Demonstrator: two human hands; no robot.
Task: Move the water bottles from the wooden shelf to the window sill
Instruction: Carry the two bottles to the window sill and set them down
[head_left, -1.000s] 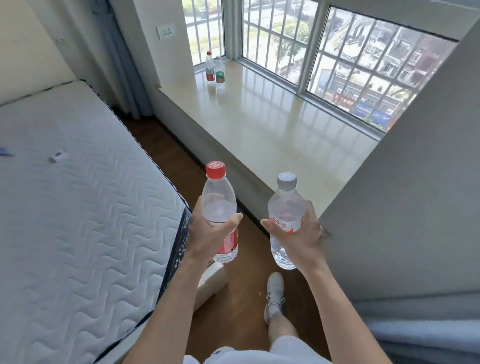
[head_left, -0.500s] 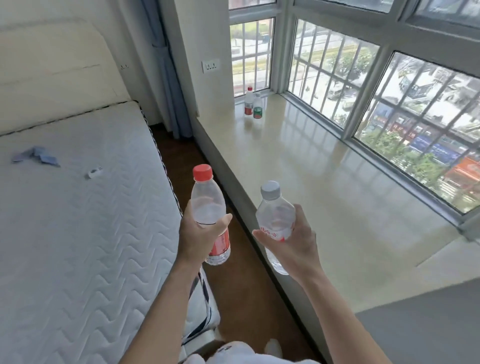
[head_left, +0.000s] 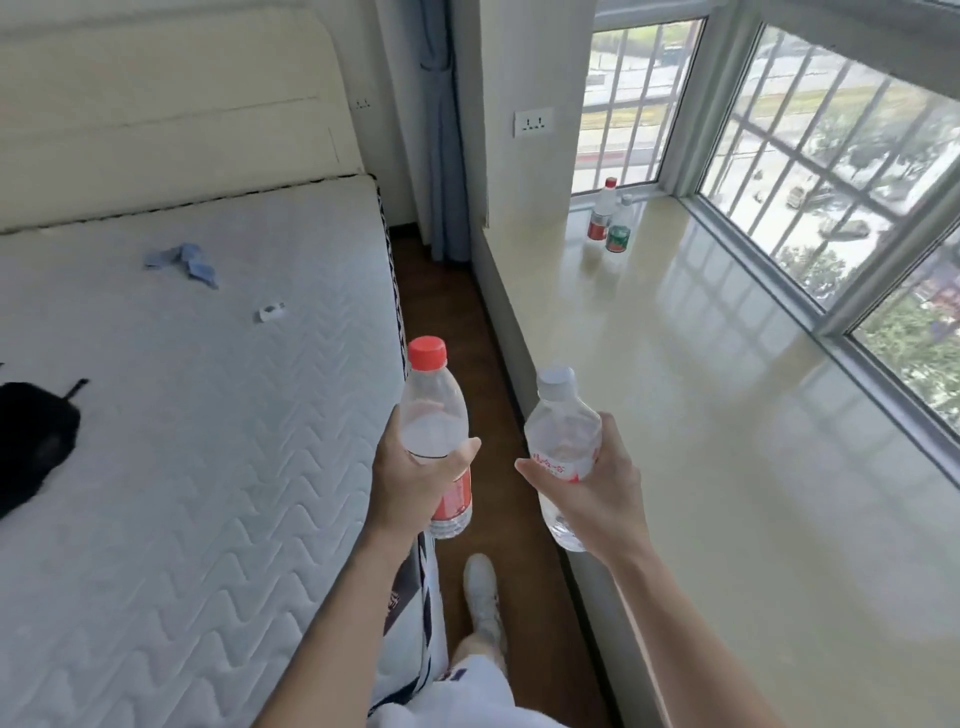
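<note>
My left hand (head_left: 415, 483) grips a clear water bottle with a red cap and red label (head_left: 434, 410), held upright over the gap between bed and sill. My right hand (head_left: 592, 493) grips a second clear bottle with a grey cap (head_left: 563, 421), tilted slightly, at the near edge of the window sill (head_left: 701, 415). Two more bottles stand together at the sill's far end: a red-capped one (head_left: 601, 210) and a green-labelled one (head_left: 619, 228). The wooden shelf is out of view.
A bare white mattress (head_left: 182, 441) fills the left side, with a blue cloth (head_left: 182, 262) and a black bag (head_left: 31, 441) on it. A narrow strip of brown floor (head_left: 457, 322) runs between bed and sill. Barred windows (head_left: 831, 182) line the sill's right side.
The view has swung left and moved forward along the aisle, so the sill's far end and its two bottles appear closer. Both hands keep the same hold on their bottles.
</note>
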